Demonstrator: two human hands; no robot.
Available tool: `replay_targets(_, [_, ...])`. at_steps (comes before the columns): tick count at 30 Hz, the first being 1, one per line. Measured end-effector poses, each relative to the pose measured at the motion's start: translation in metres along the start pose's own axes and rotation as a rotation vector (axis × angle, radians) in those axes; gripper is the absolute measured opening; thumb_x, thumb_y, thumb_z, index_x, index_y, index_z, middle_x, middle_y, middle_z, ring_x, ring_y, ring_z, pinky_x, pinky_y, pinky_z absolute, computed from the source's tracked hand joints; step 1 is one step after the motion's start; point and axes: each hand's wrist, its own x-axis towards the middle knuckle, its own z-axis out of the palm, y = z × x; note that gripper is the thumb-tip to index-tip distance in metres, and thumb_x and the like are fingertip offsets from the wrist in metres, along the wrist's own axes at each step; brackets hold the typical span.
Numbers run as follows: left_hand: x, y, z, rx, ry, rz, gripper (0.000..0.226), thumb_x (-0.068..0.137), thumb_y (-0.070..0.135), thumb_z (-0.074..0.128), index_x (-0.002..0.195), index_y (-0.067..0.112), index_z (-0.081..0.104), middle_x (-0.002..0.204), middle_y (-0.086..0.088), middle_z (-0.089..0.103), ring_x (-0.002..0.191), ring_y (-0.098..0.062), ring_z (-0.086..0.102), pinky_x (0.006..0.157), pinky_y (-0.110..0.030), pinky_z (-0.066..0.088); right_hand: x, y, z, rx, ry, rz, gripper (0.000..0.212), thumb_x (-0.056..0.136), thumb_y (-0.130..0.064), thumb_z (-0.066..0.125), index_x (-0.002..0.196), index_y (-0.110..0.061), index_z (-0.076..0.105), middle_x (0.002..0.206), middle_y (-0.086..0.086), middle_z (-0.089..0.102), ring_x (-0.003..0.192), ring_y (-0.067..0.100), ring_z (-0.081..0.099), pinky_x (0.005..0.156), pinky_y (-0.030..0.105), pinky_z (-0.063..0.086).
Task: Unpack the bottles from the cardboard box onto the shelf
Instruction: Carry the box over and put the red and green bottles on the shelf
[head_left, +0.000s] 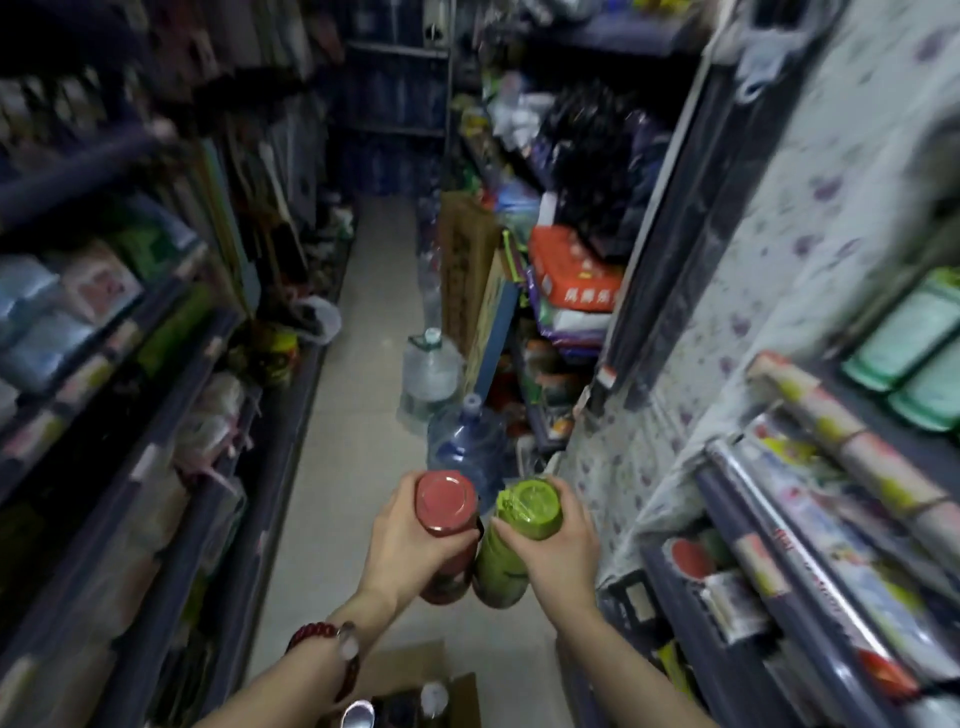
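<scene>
Narrow shop aisle, shelves either side: our left hand (410, 540) grips the red bottle (445, 519), right hand (556, 540) the green bottle (519, 530), above the cardboard box (415, 670). Rigid, probably slick; we hold mid-body.

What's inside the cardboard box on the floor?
The cardboard box is open. A bottle with a white cap shows, with dark shapes around it, maybe more bottles. The left arm and the picture's edge hide the rest.
</scene>
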Motion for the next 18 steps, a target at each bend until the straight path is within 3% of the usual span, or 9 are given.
replay_targets(6, [0.031,0.084,0.006,-0.112,-0.067,0.131,0.077,0.039,0.050,0.087,0.108,0.040,0.053,0.102,0.013,0.069,0.098,-0.008,0.066,0.091,-0.040,0.054,0.034,-0.062,-0.062,0.044,0.161,-0.048,0.075,0.051,-0.050,0.085,0.119,-0.041,0.051,0.115,-0.010,0.062,0.108,0.015,0.059,0.095,0.038,0.050])
replay_targets(8, [0.040,0.109,0.008,-0.132,-0.101,0.191,0.072,0.040,0.054,0.087,0.104,0.045,0.056,0.101,0.015,0.069,0.098,-0.006,0.065,0.090,-0.036,0.054,0.041,-0.082,-0.078,0.037,0.234,-0.077,0.072,0.051,-0.052,0.083,0.115,-0.043,0.052,0.110,-0.014,0.063,0.105,0.012,0.060,0.093,0.036,0.051])
replay_targets(11, [0.049,0.148,0.013,-0.158,-0.196,0.295,0.061,0.046,0.045,0.089,0.098,0.049,0.057,0.098,0.018,0.069,0.097,0.001,0.063,0.085,-0.023,0.049,0.051,-0.104,-0.100,-0.009,0.325,-0.107,0.070,0.052,-0.058,0.081,0.114,-0.043,0.052,0.110,-0.013,0.064,0.106,0.013,0.061,0.094,0.040,0.049])
replay_targets(18, [0.062,0.238,0.026,-0.214,-0.378,0.487,0.064,0.050,0.038,0.091,0.105,0.038,0.059,0.103,0.013,0.068,0.098,-0.007,0.064,0.087,-0.025,0.047,0.061,-0.152,-0.165,-0.037,0.508,-0.115,0.075,0.053,-0.065,0.080,0.119,-0.041,0.053,0.114,-0.013,0.064,0.108,0.008,0.061,0.096,0.038,0.049])
